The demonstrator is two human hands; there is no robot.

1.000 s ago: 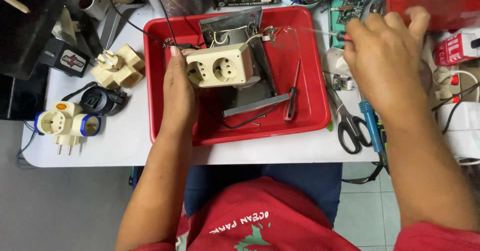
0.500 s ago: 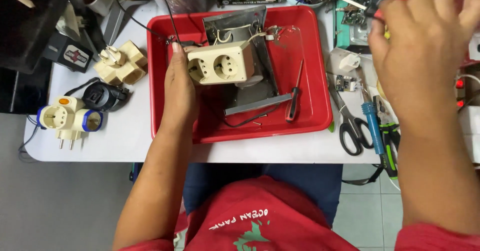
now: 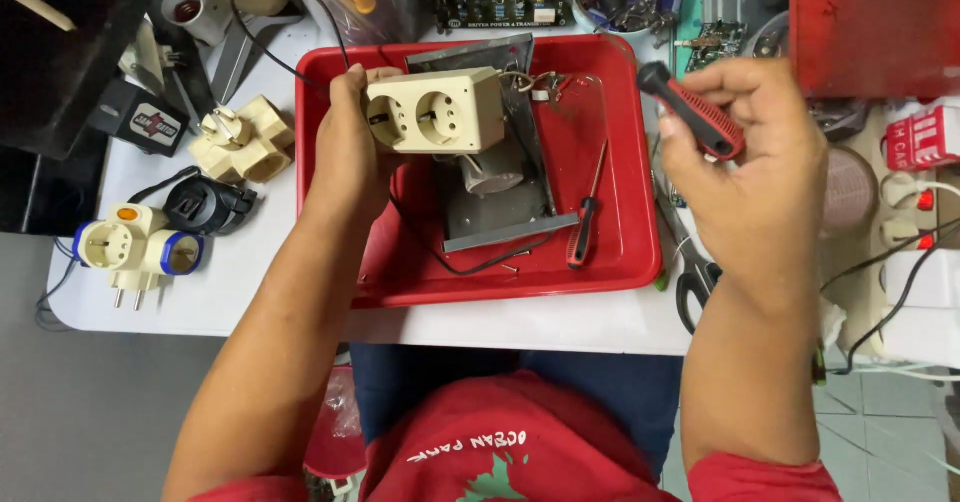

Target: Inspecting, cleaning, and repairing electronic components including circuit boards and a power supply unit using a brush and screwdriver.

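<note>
Socket: over red tray, far-left part | left hand: we clamp its end | right hand: we clamp a screwdriver at tray's right rim | in tray: metal plate, second screwdriver | left: plug adapters.

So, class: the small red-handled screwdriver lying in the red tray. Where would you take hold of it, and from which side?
Grip the red handle, the thick end nearest the person, coming from above. The small screwdriver lies flat on the red tray floor, its thin shaft pointing away, with bare floor to its right. The grey metal plate sits close on its left, so pinch across the handle from the top.
</note>
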